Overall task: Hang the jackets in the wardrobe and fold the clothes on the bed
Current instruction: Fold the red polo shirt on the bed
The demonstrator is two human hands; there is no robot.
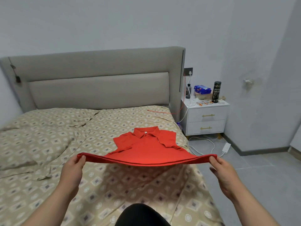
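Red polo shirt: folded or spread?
Mostly spread: the red polo shirt lies collar-end on the bed; left hand and right hand pinch its lifted hem.

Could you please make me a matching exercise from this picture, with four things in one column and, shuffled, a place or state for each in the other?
Things:
1. red polo shirt
2. left hand
3. dark flask
4. white power strip

Places or states:
A. lies on the floor beside the bed
B. stands upright on the white nightstand
C. collar end rests on the bed, bottom edge lifted
D. pinches one bottom corner of the shirt

Pairs: 1-C, 2-D, 3-B, 4-A.
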